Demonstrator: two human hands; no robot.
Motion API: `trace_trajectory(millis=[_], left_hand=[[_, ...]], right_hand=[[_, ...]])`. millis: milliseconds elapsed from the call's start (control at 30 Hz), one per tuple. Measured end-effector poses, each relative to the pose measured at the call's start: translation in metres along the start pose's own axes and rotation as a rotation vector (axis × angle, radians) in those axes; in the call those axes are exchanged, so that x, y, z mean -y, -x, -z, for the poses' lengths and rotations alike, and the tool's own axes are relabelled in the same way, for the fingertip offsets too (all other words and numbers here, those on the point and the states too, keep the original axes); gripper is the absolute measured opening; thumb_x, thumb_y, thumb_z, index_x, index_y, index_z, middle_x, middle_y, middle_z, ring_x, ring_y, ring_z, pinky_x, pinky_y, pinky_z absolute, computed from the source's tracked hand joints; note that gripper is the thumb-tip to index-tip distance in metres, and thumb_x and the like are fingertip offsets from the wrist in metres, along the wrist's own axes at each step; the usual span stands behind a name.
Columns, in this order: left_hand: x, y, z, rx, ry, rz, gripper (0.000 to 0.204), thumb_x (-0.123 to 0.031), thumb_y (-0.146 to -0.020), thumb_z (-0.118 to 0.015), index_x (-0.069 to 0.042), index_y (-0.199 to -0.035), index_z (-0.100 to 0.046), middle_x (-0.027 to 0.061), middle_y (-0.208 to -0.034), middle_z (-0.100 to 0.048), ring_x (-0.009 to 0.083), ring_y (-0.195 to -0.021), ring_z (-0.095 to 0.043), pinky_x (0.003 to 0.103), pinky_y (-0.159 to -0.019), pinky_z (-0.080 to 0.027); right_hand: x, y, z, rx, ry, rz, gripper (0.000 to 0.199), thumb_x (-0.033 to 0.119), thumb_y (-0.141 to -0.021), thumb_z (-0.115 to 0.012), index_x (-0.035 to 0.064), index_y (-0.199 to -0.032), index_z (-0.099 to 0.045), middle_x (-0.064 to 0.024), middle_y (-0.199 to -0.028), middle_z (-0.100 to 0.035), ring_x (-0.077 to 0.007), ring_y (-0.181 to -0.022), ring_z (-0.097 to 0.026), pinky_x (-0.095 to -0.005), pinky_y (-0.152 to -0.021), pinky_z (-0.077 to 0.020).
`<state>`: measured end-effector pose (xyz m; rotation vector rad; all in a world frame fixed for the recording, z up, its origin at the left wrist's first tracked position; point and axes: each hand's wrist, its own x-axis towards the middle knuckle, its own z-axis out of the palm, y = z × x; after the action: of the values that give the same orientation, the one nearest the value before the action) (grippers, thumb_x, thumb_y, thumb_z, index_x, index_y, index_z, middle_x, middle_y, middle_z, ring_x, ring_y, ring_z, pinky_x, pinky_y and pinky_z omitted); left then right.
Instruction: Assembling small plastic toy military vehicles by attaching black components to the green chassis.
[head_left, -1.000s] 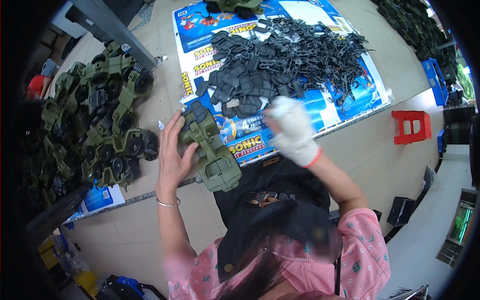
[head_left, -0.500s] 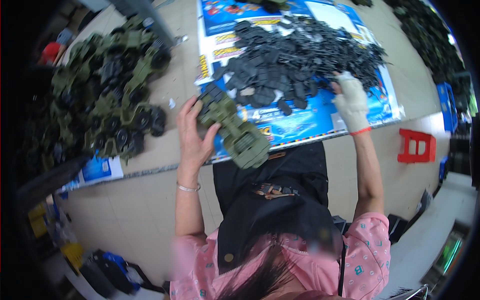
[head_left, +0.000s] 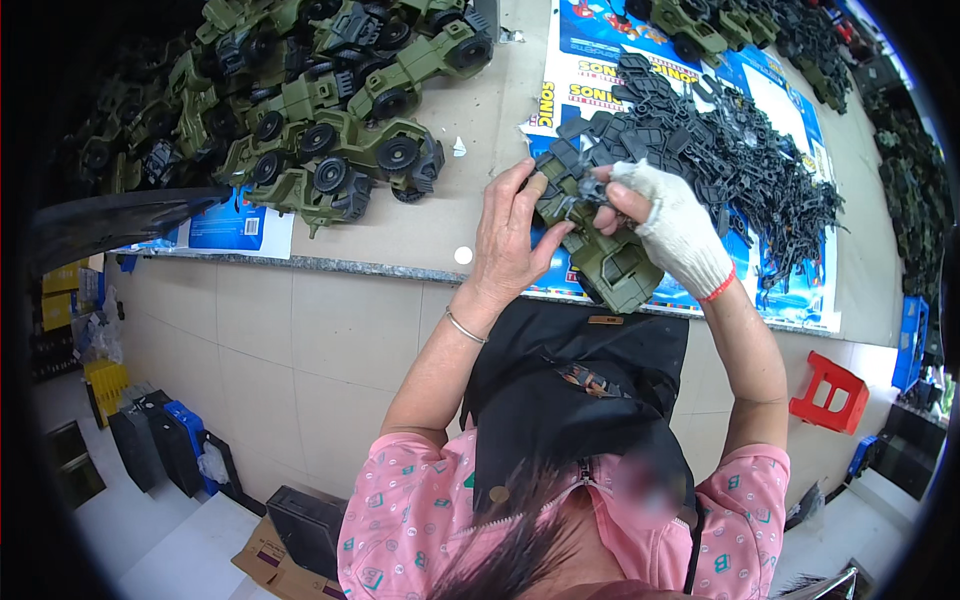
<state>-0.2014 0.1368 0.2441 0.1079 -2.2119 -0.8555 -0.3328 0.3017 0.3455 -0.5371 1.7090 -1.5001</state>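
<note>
My left hand (head_left: 508,238) holds an olive-green toy truck (head_left: 618,272) by its side, fingers along the far end and thumb across the near flank. The truck lies tilted over the table's front edge. In a white knitted glove with a red cuff, my right hand (head_left: 680,225) pinches a small dark grey plastic part (head_left: 594,188) against the truck's upper middle. That part is blurred and partly hidden by the fingers, so its exact shape cannot be made out. Just beyond both hands spreads a heap of dark grey plastic parts (head_left: 700,130), flat pieces and thin branching ones.
A large pile of green toy trucks (head_left: 330,130) covers the table's left side. More trucks (head_left: 700,30) stand at the back. Printed blue sheets (head_left: 800,310) lie under the grey heap. A red plastic stool (head_left: 830,392) stands on the floor at right.
My right hand has come from the grey heap to the truck, bringing a small dark part. My left hand still holds the truck. The whole view has shifted, showing more of the left pile.
</note>
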Motion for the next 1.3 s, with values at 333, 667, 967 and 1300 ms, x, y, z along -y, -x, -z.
trace_trajectory(millis=[333, 667, 967, 1300], left_hand=[[0.004, 0.001, -0.001, -0.009, 0.008, 0.009, 0.072, -0.008, -0.071, -0.089, 0.000, -0.132, -0.053, 0.0214, -0.141, -0.048, 0.0411, -0.127, -0.050, 0.048, -0.106, -0.045], [0.005, 0.000, -0.004, -0.016, 0.047, -0.018, 0.070, -0.011, -0.070, -0.089, -0.001, -0.130, -0.053, 0.0185, -0.141, -0.046, 0.0410, -0.122, -0.050, 0.048, -0.101, -0.047], [0.008, 0.000, -0.002, 0.011, 0.220, 0.086, 0.066, -0.010, -0.068, -0.091, -0.001, -0.123, -0.055, 0.0217, -0.134, -0.049, 0.0414, -0.126, -0.051, 0.049, -0.106, -0.044], [0.011, 0.004, -0.005, 0.102, 0.335, 0.208, 0.069, -0.017, -0.067, -0.091, -0.001, -0.121, -0.052, 0.0182, -0.112, -0.058, 0.0399, -0.107, -0.057, 0.048, -0.091, -0.049]], right_hand=[[0.013, -0.011, 0.001, 0.036, 0.096, -0.115, 0.044, 0.031, -0.102, -0.064, -0.0045, -0.129, -0.063, -0.0064, -0.087, -0.071, -0.0108, -0.082, -0.065, -0.0268, -0.079, -0.0537], [0.018, -0.013, -0.005, 0.032, 0.285, -0.167, 0.046, 0.035, -0.101, -0.063, -0.0063, -0.123, -0.065, -0.0084, -0.080, -0.070, -0.0112, -0.074, -0.065, -0.0278, -0.071, -0.0525], [0.049, -0.064, -0.049, 0.045, 1.249, 0.326, 0.046, 0.047, -0.095, -0.062, 0.0044, -0.114, -0.068, -0.0216, -0.110, -0.067, -0.0389, -0.104, -0.067, -0.0464, -0.089, -0.0534], [0.041, -0.071, -0.065, 0.460, 1.625, 0.140, 0.052, 0.038, -0.099, -0.056, 0.0079, -0.142, -0.058, -0.0209, -0.136, -0.059, -0.0415, -0.123, -0.058, -0.0526, -0.105, -0.0443]])
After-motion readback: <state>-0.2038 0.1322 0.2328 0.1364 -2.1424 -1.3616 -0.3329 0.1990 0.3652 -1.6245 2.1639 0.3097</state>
